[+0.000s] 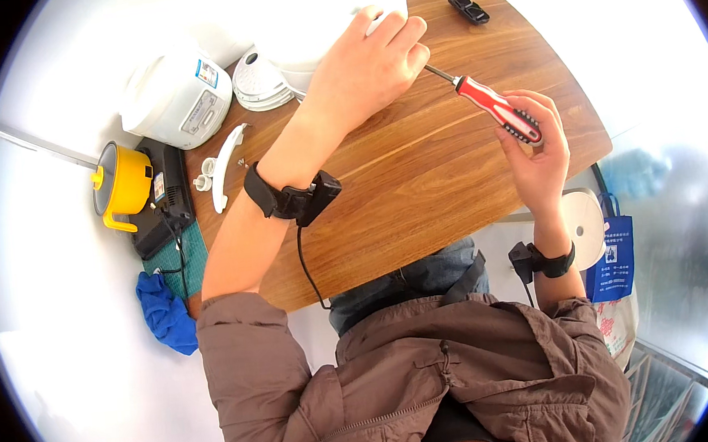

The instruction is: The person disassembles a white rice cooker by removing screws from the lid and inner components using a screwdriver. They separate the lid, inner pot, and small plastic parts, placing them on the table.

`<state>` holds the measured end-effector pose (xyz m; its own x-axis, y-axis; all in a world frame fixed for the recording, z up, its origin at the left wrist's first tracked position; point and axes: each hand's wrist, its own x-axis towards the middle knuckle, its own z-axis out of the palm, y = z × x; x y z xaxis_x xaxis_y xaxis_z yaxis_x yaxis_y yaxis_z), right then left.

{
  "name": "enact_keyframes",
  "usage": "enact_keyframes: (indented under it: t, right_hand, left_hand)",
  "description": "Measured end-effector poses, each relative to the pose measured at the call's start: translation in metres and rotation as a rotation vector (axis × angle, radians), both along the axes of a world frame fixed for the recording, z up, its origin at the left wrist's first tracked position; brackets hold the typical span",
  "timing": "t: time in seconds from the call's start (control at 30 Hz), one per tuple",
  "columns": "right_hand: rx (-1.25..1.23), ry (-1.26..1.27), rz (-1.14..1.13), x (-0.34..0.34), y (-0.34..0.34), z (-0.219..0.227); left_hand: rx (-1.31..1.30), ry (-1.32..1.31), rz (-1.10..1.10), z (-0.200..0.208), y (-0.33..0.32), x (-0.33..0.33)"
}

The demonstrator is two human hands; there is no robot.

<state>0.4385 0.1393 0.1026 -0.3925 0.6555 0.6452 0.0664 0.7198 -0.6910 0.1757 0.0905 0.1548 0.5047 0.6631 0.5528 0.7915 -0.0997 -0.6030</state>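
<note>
My right hand [542, 146] is wrapped round the red-and-white handle of a screwdriver [489, 105] above the right part of the table. The metal shaft points up and left to my left hand [380, 59], and its tip is hidden behind the thumb there. The left hand's fingers are curled; what they grip, if anything, is out of sight. Behind and beside it stands a large white rounded appliance [292, 40] at the table's far edge, partly covered by the hand. Both wrists wear black straps with small black devices and cables.
On the wooden table [401, 185] lie a curved white handle [225, 168], small white parts [205, 174] and a black object [468, 9]. To the left are a white rice cooker [186, 109], round white part [258, 80], yellow pot [128, 178] and blue cloth [166, 312]. A blue bag [611, 264] hangs right.
</note>
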Motion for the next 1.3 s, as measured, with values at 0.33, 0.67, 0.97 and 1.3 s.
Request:
enact_keyframes:
  t: [0.33,0.67,0.97,1.3]
  right_hand:
    - [-0.46,-0.123,-0.063,0.003,-0.009,0.011]
    - [0.157,-0.048,-0.125,-0.003,-0.005,0.001]
    - [0.11,-0.004,-0.138,-0.005,-0.005,0.0]
    - [-0.132,0.05,-0.083,-0.005,0.003,-0.023]
  left_hand:
    - [-0.055,-0.023,-0.019,0.002,0.001,0.001]
    - [-0.004,0.034,0.024,0.0,0.007,0.001]
    - [0.103,0.172,0.041,-0.004,0.013,0.004]
    - [-0.097,-0.013,-0.003,0.008,-0.001,-0.003]
